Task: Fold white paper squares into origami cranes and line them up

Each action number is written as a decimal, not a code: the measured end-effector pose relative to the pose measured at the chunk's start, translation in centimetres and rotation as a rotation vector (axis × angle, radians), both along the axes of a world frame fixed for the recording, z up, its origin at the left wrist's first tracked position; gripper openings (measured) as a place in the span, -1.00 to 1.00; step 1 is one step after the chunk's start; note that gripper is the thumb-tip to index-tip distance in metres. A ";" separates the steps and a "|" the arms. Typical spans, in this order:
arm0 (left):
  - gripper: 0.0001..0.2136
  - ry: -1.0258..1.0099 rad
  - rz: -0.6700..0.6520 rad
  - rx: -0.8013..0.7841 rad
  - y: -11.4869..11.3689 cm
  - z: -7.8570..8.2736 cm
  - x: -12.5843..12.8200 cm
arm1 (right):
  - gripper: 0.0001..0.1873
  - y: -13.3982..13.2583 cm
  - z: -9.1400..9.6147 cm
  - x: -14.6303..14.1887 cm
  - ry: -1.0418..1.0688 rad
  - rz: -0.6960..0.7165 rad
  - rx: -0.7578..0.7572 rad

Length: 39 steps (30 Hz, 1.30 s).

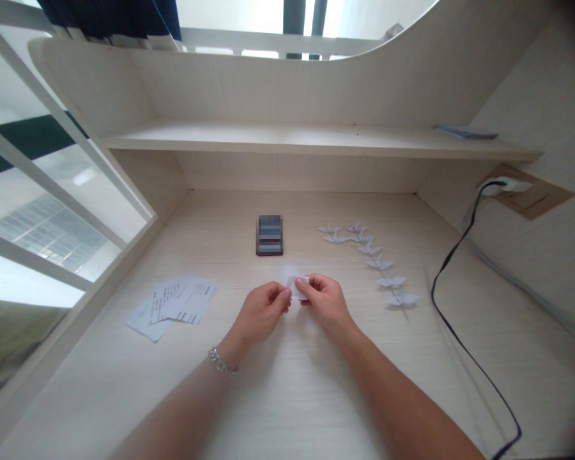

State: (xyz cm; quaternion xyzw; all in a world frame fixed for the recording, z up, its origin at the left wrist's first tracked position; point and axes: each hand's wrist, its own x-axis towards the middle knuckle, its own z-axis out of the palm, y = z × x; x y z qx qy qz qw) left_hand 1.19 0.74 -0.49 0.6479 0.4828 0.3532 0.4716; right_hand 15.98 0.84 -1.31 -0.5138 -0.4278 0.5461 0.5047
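A small piece of folded white paper (297,291) is held between my two hands above the middle of the desk (287,396). My left hand (267,306) pinches its left edge between thumb and fingers. On the other side, my right hand (326,299) grips it with the thumb on top and the fingers beneath. To the right, several folded paper cranes (378,263) lie in a curved row. Some printed paper sheets (184,300) overlap on the desk to the left.
Beyond my hands lies a dark phone (269,235) with a blurred screen. A black cable (453,326) runs from a wall socket (531,191) down the right side. A shelf (287,142) spans the back, with a flat item (466,132) on it. White bars (33,185) stand at left.
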 end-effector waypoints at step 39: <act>-0.81 -0.095 0.175 0.055 0.6 1.0 -0.9 | -0.76 0.0 0.5 0.6 -0.091 0.092 0.112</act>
